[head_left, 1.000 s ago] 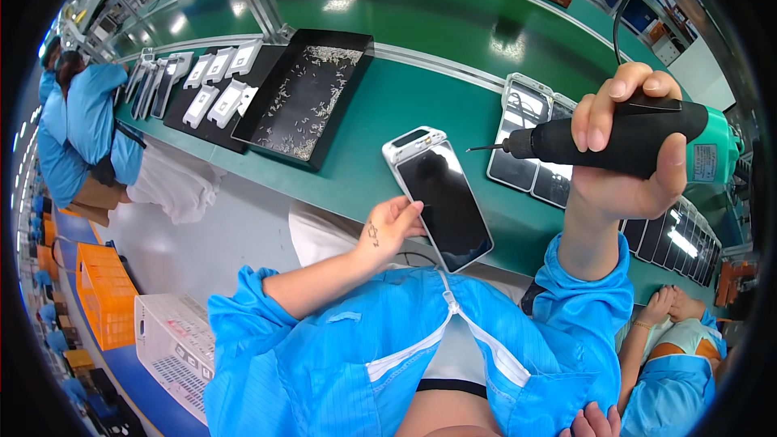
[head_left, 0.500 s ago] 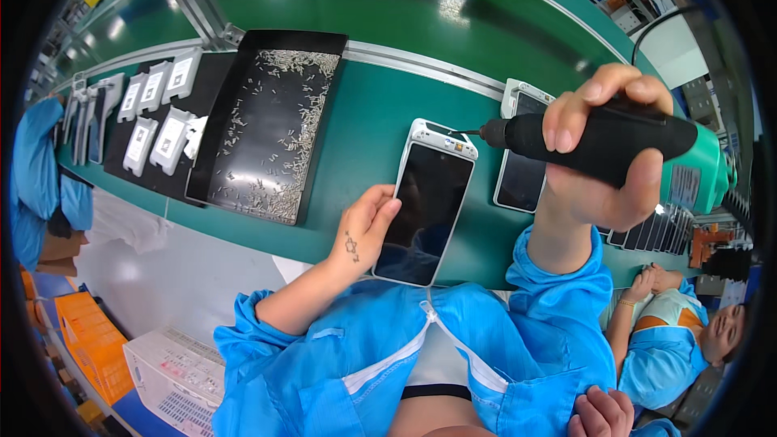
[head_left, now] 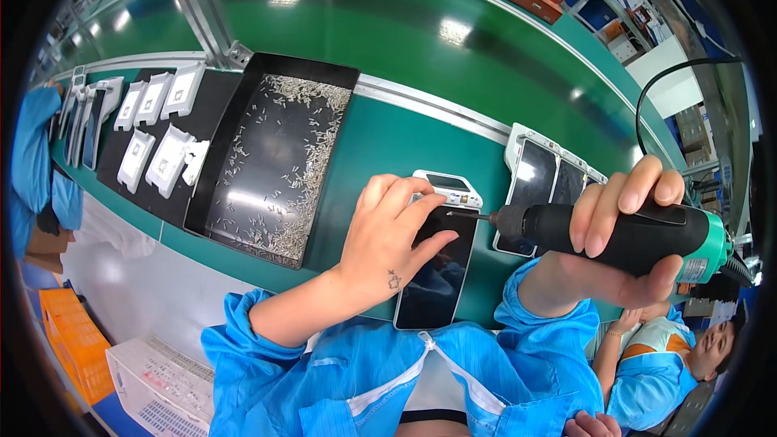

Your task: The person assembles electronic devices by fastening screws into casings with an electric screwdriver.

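Observation:
My right hand [head_left: 623, 231] is wrapped round an electric screwdriver [head_left: 558, 228] with a black grip and a green rear end. Its thin bit points left, with the tip over the upper part of a white handheld device [head_left: 433, 295] with a dark screen. My left hand [head_left: 384, 231] covers the device's upper left, fingers bent at its top end and thumb stretched apart over the screen. Nothing shows between thumb and fingers. Left of the device, a black tray [head_left: 312, 70] holds many small metal screws.
More white-framed devices [head_left: 530, 170] lie to the right. White plastic parts [head_left: 166, 162] rest on a black mat at the left. A cable [head_left: 643, 105] curves above the screwdriver. A metal post [head_left: 194, 4] rises behind the tray. Another person [head_left: 655, 372] sits at the right.
My left hand has let go of the device's left edge and moved up over its top part. The screwdriver's tip has shifted from the device's top end to over the screen.

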{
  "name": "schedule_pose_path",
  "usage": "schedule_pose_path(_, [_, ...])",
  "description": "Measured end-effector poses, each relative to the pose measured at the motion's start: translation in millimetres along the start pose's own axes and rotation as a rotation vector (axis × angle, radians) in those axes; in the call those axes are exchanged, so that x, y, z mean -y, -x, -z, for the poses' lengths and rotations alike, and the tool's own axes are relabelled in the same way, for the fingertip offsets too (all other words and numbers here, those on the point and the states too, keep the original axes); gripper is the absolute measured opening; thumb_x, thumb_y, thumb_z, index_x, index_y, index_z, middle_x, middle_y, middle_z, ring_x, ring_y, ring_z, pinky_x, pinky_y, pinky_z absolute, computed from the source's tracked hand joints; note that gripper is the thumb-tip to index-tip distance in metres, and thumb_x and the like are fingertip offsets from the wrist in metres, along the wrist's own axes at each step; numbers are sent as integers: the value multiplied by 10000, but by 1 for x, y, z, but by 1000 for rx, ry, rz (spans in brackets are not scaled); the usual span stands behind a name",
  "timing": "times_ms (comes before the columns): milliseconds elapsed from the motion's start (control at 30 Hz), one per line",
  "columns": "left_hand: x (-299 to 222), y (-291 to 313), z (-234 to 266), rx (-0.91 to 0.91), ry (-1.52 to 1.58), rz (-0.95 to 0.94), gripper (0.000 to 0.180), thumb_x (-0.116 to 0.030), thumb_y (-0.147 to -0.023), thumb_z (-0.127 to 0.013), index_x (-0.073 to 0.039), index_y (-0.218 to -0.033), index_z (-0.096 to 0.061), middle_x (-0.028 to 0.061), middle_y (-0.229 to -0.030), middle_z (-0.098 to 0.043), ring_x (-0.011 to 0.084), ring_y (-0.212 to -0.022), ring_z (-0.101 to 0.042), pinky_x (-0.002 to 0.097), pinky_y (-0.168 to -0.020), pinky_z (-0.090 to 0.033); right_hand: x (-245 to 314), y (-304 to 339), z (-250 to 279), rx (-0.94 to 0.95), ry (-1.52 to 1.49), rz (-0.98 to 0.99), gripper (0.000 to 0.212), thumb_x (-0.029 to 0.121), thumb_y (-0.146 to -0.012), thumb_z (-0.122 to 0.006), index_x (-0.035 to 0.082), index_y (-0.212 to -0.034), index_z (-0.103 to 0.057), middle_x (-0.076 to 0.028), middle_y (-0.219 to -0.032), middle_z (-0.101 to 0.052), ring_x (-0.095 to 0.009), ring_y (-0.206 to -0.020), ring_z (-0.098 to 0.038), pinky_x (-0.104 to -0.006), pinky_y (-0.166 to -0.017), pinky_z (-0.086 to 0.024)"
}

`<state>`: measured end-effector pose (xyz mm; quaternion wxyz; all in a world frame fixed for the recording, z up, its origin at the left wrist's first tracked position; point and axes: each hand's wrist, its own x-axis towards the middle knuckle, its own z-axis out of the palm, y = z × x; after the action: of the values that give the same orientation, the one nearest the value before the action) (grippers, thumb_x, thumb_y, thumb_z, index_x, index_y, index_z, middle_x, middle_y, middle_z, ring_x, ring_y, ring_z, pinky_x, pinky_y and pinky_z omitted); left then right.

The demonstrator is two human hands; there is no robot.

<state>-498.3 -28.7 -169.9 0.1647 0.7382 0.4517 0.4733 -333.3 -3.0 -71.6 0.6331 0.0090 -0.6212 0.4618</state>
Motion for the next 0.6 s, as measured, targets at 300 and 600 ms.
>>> schedule_pose_path(300, [-5,-7,-7,-87,-117,-134,226,-51,-495,-699,-99,-695,-603,-21,-770,-559,173,-670,-429,258,-590,-344,8,-3,3,48,-36,-39,467,272,-720,-576,-27,-981,-330,-149,-867,-389,-156,-552,-497,-246,-444,-419])
schedule_pose_path(600, [-1,-5,-9,-135,-180,-174,215,-41,-498,-684,-107,-685,-600,-19,-767,-557,186,-701,-429,260,-615,-339,3,0,4,49,-4,-49,474,292,-717,-573,-31,-975,-342,-160,-861,-408,-153,-522,-499,-238,-423,-423])
